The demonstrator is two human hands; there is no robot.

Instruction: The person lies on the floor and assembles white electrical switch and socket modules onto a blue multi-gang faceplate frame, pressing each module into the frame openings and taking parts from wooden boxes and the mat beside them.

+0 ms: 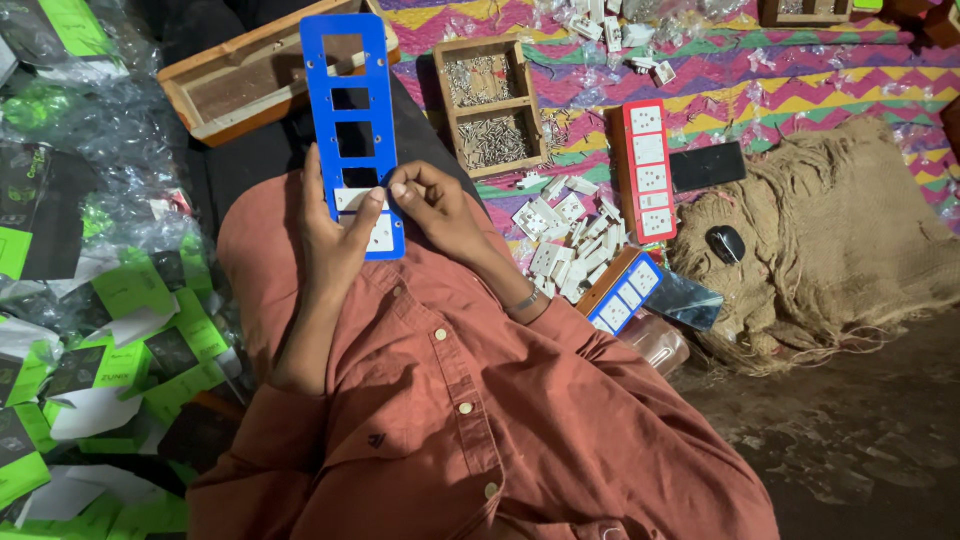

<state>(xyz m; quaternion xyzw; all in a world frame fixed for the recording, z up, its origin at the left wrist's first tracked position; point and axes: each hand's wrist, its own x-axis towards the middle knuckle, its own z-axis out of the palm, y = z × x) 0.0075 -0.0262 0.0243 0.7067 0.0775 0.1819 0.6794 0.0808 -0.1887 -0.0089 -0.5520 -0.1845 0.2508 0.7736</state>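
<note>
In the head view, the left hand gripped the lower end of a long blue plate with its fingers curled behind and the thumb pressed across the front, the plate's long axis running straight away from the person's chest, over the lap. The right hand, the nearer of the two to the work, pinched a white socket module between thumb and forefinger at the second opening from the near end, just above a seated module (four openings beyond stood empty). More loose white modules lay to the right on the patterned cloth, beside a wooden screw tray.
</note>
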